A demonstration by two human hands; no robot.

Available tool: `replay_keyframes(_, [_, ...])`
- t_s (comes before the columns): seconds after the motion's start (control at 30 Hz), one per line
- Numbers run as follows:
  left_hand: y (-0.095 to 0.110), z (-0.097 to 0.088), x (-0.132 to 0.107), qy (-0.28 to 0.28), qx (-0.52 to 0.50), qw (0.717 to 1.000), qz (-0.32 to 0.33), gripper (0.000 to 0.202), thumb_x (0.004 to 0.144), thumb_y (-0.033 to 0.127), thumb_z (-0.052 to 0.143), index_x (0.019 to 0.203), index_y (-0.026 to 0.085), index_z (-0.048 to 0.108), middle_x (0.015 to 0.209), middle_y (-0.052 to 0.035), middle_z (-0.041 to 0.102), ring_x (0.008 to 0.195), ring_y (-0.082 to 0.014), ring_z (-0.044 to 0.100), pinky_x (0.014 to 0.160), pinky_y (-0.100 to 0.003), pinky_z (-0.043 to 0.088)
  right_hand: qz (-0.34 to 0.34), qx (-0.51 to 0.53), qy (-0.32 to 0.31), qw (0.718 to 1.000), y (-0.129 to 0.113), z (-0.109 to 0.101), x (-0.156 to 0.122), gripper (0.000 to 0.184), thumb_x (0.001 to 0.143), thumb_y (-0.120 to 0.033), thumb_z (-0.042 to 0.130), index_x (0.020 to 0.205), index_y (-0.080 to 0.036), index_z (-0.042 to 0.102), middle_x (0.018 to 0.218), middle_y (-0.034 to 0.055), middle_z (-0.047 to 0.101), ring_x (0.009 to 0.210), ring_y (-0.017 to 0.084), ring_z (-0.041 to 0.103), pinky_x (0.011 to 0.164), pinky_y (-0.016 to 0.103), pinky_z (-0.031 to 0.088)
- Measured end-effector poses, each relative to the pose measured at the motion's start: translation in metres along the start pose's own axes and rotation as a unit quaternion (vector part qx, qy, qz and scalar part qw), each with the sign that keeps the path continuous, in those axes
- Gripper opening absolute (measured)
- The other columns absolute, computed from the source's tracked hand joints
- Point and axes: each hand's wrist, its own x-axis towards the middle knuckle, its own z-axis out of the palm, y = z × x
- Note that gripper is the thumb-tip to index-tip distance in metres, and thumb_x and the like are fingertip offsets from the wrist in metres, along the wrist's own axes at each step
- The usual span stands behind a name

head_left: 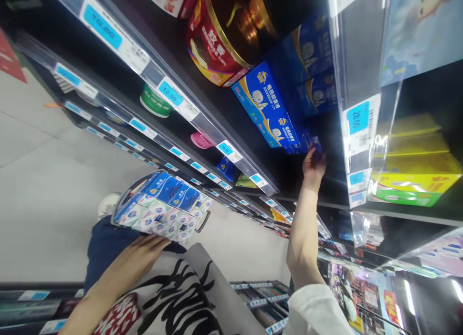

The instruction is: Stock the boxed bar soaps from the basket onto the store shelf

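Note:
My right hand (314, 165) reaches into the shelf, its fingers closed round a small dark-blue packet (315, 145) that is partly hidden. Right beside it stand blue electric mosquito-repellent liquid boxes (265, 108), side by side on the dark shelf. Lower down, my left hand (150, 250) lies with fingers stretched out at the near edge of a shopping basket (115, 218). Inside the basket are white patterned boxes (159, 218) and blue boxes (173, 190) packed close together.
A red mosquito-coil tub (213, 48) stands next to the blue boxes. Clear shelf edging carries price tags (171, 92). Yellow-green boxes (412, 166) sit on the right shelf. A green tub (156, 101) and a pink item (201, 140) are on a lower shelf, above grey floor (54, 200).

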Motion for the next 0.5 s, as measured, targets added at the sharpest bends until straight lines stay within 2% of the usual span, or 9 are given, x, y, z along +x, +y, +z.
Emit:
replay_keyframes(0.07, [0.002, -0.001, 0.006, -0.002, -0.02, 1.0, -0.002, 0.047, 0.087, 0.011, 0.038, 0.109, 0.025, 0.078, 0.108, 0.0014, 0.081, 0.095, -0.0188, 0.079, 0.085, -0.029, 0.064, 0.03, 0.015, -0.01, 0.999, 0.006, -0.004, 0.013, 0.022, 0.099, -0.023, 0.049, 0.096, -0.025, 0.071, 0.108, 0.0011, 0.081, 0.115, 0.013, 0.072, 0.098, 0.04, 0.064])
replay_keyframes(0.17, [0.001, -0.002, 0.008, -0.021, -0.031, 0.999, -0.003, 0.047, 0.087, 0.009, 0.041, 0.112, 0.023, 0.078, 0.111, -0.0021, 0.081, 0.098, -0.0217, 0.079, 0.086, -0.033, 0.065, 0.052, 0.017, -0.05, 0.997, 0.011, -0.011, 0.028, 0.015, 0.096, -0.022, 0.055, 0.095, -0.024, 0.07, 0.092, -0.0049, 0.083, 0.097, 0.006, 0.076, 0.093, 0.026, 0.064])
replay_keyframes(0.3, [-0.008, 0.005, -0.003, -0.015, -0.05, 0.998, -0.021, 0.046, 0.087, 0.013, 0.041, 0.11, 0.026, 0.079, 0.11, 0.0002, 0.082, 0.097, -0.0211, 0.079, 0.088, -0.032, 0.063, 0.058, -0.01, -0.104, 0.993, 0.01, -0.014, 0.048, 0.023, 0.098, -0.025, 0.045, 0.091, -0.022, 0.066, 0.081, -0.009, 0.083, 0.081, -0.001, 0.076, 0.078, 0.015, 0.062])
replay_keyframes(0.33, [-0.011, 0.006, -0.006, -0.035, -0.047, 0.998, -0.026, 0.047, 0.087, 0.013, 0.041, 0.111, 0.026, 0.079, 0.112, -0.0006, 0.081, 0.1, -0.0223, 0.079, 0.09, -0.034, 0.063, 0.057, -0.01, -0.108, 0.992, 0.01, -0.014, 0.052, 0.027, 0.099, -0.024, 0.039, 0.091, -0.022, 0.065, 0.081, -0.0093, 0.083, 0.08, -0.002, 0.076, 0.076, 0.014, 0.061])
replay_keyframes(0.4, [-0.015, 0.007, -0.011, -0.116, -0.029, 0.992, -0.044, 0.049, 0.088, 0.009, 0.043, 0.118, 0.025, 0.079, 0.122, -0.0043, 0.079, 0.111, -0.026, 0.076, 0.099, -0.042, 0.061, 0.054, -0.009, -0.12, 0.991, 0.009, -0.013, 0.06, 0.032, 0.099, -0.021, 0.033, 0.089, -0.021, 0.064, 0.08, -0.0086, 0.083, 0.078, -0.002, 0.076, 0.072, 0.013, 0.06])
replay_keyframes(0.5, [-0.018, 0.004, -0.011, -0.211, -0.01, 0.975, -0.067, 0.054, 0.089, 0.004, 0.044, 0.128, 0.023, 0.075, 0.134, -0.0086, 0.073, 0.124, -0.0286, 0.07, 0.108, -0.049, 0.056, 0.053, -0.006, -0.155, 0.986, 0.011, -0.012, 0.07, 0.026, 0.097, -0.017, 0.044, 0.084, -0.022, 0.066, 0.078, -0.0065, 0.083, 0.079, 0.001, 0.077, 0.068, 0.014, 0.061])
